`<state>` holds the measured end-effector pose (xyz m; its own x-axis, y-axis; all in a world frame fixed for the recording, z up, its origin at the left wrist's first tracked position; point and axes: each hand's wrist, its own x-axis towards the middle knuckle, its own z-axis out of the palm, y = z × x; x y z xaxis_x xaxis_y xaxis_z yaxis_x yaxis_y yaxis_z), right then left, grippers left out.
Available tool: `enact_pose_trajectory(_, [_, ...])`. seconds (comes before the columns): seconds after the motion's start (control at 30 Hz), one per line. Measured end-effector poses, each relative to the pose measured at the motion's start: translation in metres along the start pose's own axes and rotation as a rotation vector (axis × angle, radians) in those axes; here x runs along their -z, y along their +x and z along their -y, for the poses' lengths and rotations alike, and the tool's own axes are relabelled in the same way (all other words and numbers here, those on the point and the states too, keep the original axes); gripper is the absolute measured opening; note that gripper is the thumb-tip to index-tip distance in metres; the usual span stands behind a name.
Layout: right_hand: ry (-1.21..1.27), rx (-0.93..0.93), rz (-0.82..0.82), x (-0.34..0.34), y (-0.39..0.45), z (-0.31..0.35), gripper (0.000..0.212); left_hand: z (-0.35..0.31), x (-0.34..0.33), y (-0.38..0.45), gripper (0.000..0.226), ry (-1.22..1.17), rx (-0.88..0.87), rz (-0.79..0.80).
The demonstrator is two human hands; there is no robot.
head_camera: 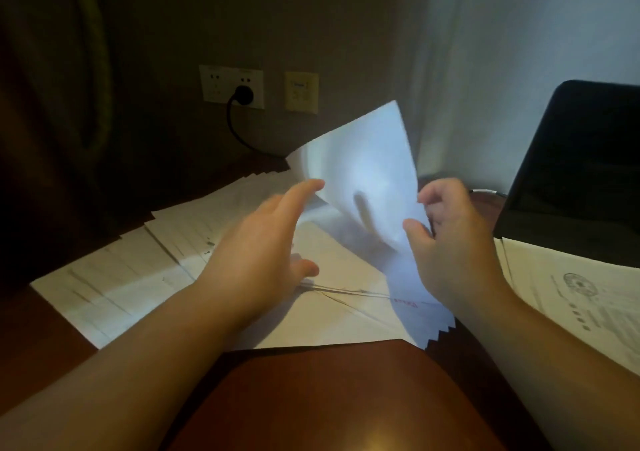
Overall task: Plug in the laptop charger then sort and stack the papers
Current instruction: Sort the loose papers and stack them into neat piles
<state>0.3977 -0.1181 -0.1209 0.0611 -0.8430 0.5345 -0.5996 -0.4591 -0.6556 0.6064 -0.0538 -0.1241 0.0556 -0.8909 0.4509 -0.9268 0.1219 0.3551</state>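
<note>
On my wooden desk point(311, 398) loose papers point(145, 263) lie fanned. My right hand point(453, 242) pinches a raised sheaf of sheets point(367, 173), thumb curled on front. My left hand point(263, 242) reaches, fingers extended, fingertip touching the sheaf's edge. Charger plug point(243, 95) sits in the wall socket.

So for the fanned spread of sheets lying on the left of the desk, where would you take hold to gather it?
Probably the near-left edge of the fanned sheets, coming from the left. The corners step out there and overhang bare desk, so fingers can slide under and sweep them together. The right hand pinches the raised bundle; the left hand looks free.
</note>
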Motion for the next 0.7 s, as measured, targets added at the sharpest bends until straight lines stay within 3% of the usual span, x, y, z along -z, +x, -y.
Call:
enact_pose_trajectory(0.23, [0.024,0.133,-0.022,0.002,-0.004,0.0,0.033,0.003,-0.003,-0.002,0.077,0.139,0.006,0.287])
enact_pose_trajectory(0.37, [0.011,0.177,0.028,0.0,-0.005,0.001,0.023,0.004,0.003,0.0,0.068,0.112,-0.002,0.327])
enact_pose_trajectory(0.47, [-0.007,0.243,0.102,-0.003,-0.008,0.0,0.028,0.004,0.006,0.0,0.057,0.085,0.005,0.348])
enact_pose_trajectory(0.63, [-0.011,0.288,0.203,-0.006,-0.01,0.001,0.031,0.009,0.007,-0.001,0.017,0.142,-0.055,0.341])
enact_pose_trajectory(0.7, [-0.015,0.304,0.233,-0.007,-0.01,0.0,0.031,0.009,0.007,-0.001,0.015,0.16,-0.071,0.31])
